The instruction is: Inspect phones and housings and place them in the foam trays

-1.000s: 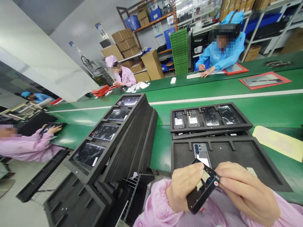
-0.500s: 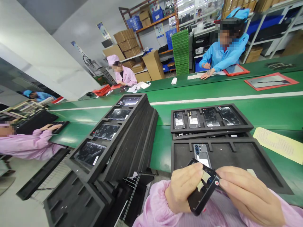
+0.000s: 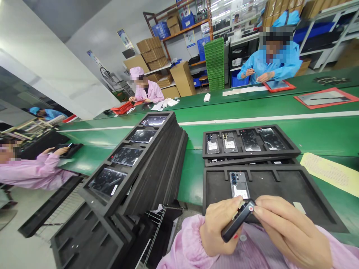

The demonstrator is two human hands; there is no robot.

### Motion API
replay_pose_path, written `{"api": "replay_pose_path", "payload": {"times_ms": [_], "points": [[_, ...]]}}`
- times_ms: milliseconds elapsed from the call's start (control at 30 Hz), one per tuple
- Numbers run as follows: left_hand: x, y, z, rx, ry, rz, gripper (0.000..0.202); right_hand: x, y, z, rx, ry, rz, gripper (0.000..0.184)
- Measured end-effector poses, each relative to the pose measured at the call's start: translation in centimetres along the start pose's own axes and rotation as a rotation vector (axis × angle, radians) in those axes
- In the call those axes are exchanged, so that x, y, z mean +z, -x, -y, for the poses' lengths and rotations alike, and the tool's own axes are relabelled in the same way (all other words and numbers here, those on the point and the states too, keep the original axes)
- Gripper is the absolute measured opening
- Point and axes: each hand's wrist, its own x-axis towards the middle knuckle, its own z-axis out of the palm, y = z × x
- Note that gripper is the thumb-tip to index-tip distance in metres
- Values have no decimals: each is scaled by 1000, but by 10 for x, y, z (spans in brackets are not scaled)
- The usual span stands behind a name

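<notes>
My left hand (image 3: 220,224) is closed round a black phone (image 3: 237,222), held above the near tray and turned so its long side edge faces me. A small white sticker with a red mark sits at its upper right corner. At that corner my right hand (image 3: 290,224) has its fingers pressed together, gripping the phone's end. Much of the phone is hidden by the fingers. Just behind it, another phone (image 3: 239,184) with several camera lenses and a white label lies in a slot of the black foam tray (image 3: 311,194).
Behind stands a black foam tray (image 3: 249,154) with several phones. To the left rises a tall stack of foam trays (image 3: 157,164), phones on top. A yellow sheet (image 3: 331,173) lies on the right of the green bench (image 3: 193,175). Co-workers sit across and to the left.
The phone has tilted in my hands, from showing its broad inner face to showing its side edge. Across the bench, the co-worker in blue has drawn both hands closer together.
</notes>
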Motion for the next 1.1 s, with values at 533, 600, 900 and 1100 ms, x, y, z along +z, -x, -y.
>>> {"api": "replay_pose_path", "payload": {"times_ms": [533,600,900,1100], "points": [[-3,6,-9,-69,-10,54,38,2,10,-2,38,-93,32,19],[-3,5,-9,-68,-14,60,37,0,15,-4,10,-110,79,21],[-4,4,-10,-28,-18,35,39,0,14,-6,34,-102,47,19],[-6,0,-9,13,36,23,40,2,-2,1,208,-232,18,15]]}}
